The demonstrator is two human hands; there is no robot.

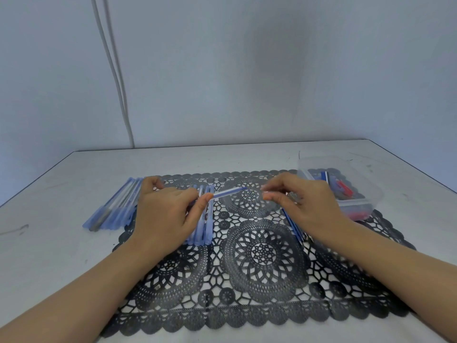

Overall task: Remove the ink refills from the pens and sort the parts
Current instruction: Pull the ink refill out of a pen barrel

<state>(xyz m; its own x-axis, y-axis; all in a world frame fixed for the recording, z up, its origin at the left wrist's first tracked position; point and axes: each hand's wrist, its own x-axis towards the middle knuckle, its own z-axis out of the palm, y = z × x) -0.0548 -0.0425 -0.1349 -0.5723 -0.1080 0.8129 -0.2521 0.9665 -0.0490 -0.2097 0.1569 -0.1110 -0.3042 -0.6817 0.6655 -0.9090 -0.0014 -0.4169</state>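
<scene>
My left hand pinches a clear pen with a blue core between thumb and forefinger, and the pen points right above the mat. My right hand hovers just right of the pen's tip with its fingertips pinched together; whether they hold a small part is blurred. A row of blue pens lies at the mat's left edge. More blue pen barrels lie under my left hand. Thin blue refills lie on the mat under my right hand.
A black lace placemat covers the middle of the white table. A clear plastic box with red and blue small parts stands at the back right. Two white cables run down the wall.
</scene>
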